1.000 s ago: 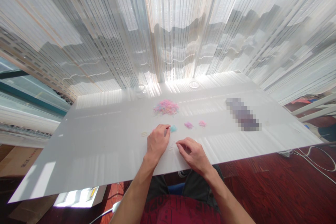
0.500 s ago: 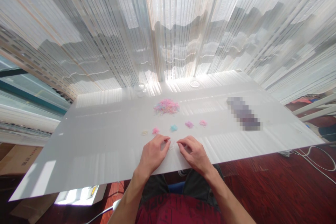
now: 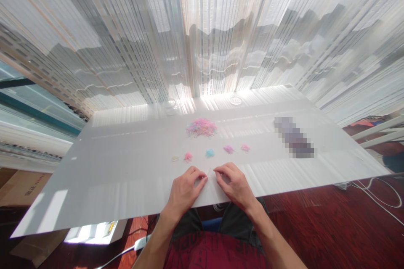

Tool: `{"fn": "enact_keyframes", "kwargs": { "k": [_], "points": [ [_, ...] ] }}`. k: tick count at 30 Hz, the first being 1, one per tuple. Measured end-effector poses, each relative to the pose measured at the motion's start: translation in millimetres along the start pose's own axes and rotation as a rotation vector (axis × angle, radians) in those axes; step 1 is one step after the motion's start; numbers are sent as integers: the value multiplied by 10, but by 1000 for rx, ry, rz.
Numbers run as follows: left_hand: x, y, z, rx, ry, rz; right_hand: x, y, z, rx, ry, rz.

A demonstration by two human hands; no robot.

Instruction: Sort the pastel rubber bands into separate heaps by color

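My left hand (image 3: 185,188) and my right hand (image 3: 234,183) rest close together on the near part of a white table (image 3: 113,176), fingertips curled into pinches that nearly meet over a few tiny pale bands (image 3: 209,173). What they pinch is too small to name. Beyond them lies a row of small sorted heaps: a yellowish one (image 3: 174,158), pink (image 3: 188,156), blue (image 3: 210,152), purple (image 3: 228,149), pink (image 3: 245,147). Farther back sits a large mixed pile of coloured elastic bands (image 3: 201,127).
A blurred dark oblong object (image 3: 294,137) lies on the table's right. A clear round lid (image 3: 235,100) and a clear container (image 3: 169,105) stand at the far edge by sheer curtains. Cables (image 3: 375,195) run over the red wooden floor on the right.
My left hand drew back from the blue and pink heaps toward me and now sits beside my right hand, fingertips pinched together. The right hand barely moved.
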State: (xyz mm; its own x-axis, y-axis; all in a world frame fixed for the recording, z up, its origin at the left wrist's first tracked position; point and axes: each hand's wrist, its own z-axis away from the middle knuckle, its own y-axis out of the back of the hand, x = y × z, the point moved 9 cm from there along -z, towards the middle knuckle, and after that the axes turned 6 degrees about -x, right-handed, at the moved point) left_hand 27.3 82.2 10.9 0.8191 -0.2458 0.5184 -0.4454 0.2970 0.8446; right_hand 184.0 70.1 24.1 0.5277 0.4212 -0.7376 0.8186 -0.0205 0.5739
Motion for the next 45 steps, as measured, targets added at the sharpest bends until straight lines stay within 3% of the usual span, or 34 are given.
{"fn": "enact_keyframes", "kwargs": {
  "k": [12,22,45],
  "points": [
    [-1,73,51,18,-80,156,-60,-66,9,-66,73,63],
    [-25,-24,8,2,-60,273,-43,-92,25,-107,73,56],
    [-95,-52,-16,29,-95,421,-30,-83,27,-99,59,36]
  ]
}}
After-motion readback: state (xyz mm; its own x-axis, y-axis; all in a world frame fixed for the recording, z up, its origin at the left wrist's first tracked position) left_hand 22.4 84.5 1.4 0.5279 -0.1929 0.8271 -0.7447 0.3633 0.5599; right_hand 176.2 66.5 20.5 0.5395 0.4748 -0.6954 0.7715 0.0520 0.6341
